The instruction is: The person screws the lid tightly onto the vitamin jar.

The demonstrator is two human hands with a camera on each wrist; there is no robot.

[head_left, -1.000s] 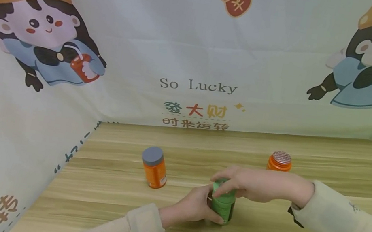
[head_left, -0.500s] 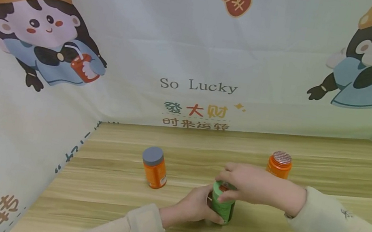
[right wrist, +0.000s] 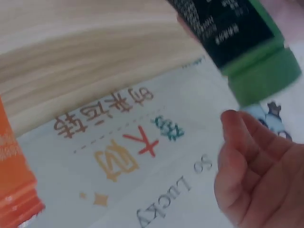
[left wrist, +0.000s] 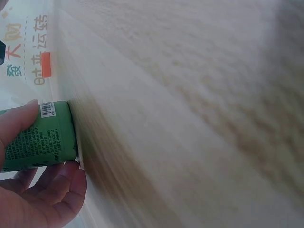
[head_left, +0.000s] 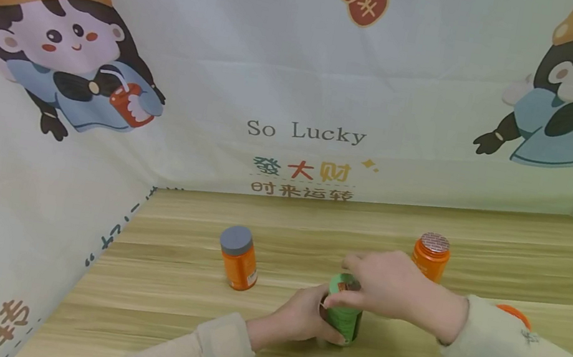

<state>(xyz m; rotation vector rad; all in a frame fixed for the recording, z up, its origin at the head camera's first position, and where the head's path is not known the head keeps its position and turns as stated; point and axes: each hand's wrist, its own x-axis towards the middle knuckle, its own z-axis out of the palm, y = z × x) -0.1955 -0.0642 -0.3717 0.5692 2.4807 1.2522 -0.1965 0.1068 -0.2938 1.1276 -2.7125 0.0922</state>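
A green bottle stands on the table in the head view. My left hand grips its lower body, thumb in front and the other fingers behind. In the left wrist view, the thumb of that hand lies over the printed side of the bottle. Over the bottle's green cap is my right hand, fingers bent around the top and thumb low at the front. The right wrist view shows its fingertips just off the cap. A reddish patch shows on the cap's top.
An orange bottle with a grey cap stands to the left. Behind my right hand is another orange bottle with a brick-patterned top. Part of an orange round rim shows past the right sleeve. A printed cloth hangs behind the table.
My right hand has shifted around the cap, its wrist coming lower and nearer, so more of the cap's top shows. An orange rim has come into sight. The left hand has stayed put.
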